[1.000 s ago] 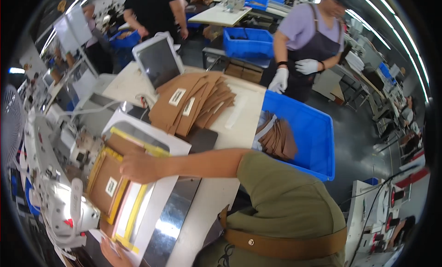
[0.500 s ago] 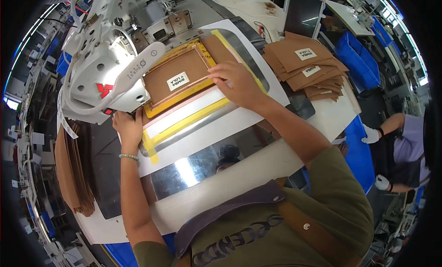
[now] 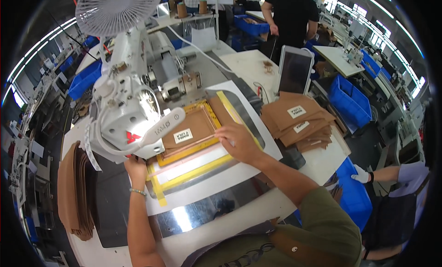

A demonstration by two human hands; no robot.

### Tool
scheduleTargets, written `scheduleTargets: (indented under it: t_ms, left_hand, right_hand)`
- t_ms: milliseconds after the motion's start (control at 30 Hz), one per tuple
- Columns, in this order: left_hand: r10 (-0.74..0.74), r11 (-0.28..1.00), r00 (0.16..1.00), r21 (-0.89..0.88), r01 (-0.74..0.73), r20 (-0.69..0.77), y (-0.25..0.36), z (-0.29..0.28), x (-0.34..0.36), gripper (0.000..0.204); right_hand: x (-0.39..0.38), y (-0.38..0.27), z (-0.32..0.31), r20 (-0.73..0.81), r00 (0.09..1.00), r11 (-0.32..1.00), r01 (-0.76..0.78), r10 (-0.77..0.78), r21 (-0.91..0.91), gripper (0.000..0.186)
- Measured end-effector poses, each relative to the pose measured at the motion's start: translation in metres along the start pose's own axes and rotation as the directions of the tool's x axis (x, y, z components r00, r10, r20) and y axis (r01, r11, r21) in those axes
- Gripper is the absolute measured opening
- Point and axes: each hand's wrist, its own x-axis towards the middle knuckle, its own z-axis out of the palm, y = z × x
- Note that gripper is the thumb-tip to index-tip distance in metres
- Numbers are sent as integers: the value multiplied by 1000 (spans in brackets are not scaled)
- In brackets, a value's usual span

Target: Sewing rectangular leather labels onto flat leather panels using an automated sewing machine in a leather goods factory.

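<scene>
A white sewing machine head (image 3: pixel 133 122) reaches over a yellow-edged rectangular frame (image 3: pixel 184 157). Inside the frame lies a brown fabric panel (image 3: pixel 193 122) with a white label (image 3: pixel 183 136). My right hand (image 3: pixel 239 142) is at the frame's right end, its fingers bent and closed on that edge. Beside the frame's near left corner, close under the machine head, is my left hand (image 3: pixel 136 171); its fingertips are mostly hidden there. The frame rests on a white sheet (image 3: pixel 271 149) marked with yellow tape (image 3: pixel 202 168).
Brown labelled pieces (image 3: pixel 294 119) are piled on the right, before a tablet screen (image 3: pixel 295 70). More brown pieces (image 3: pixel 73 193) stand folded at the left. A white fan (image 3: pixel 117 11) is above the machine. A co-worker's gloved hand (image 3: pixel 362 174) is near a blue bin (image 3: pixel 352 193).
The view has tilted up, so the fan and a standing person in the background now show. Both hands stay at about the same places by the frame.
</scene>
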Motion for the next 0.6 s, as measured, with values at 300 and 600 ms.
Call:
scheduleTargets:
  t_ms: [300,600]
  left_hand:
    - [-352,936,908,-117,333,-229,-82,-70,17,18]
    - [-103,960,860,-277,-46,-499,-40,-165,9,32]
  right_hand:
    - [7,-1,11,32,999,1000,3,-3,16,14]
    - [7,2,6,95,995,1000,-22,22,-4,14]
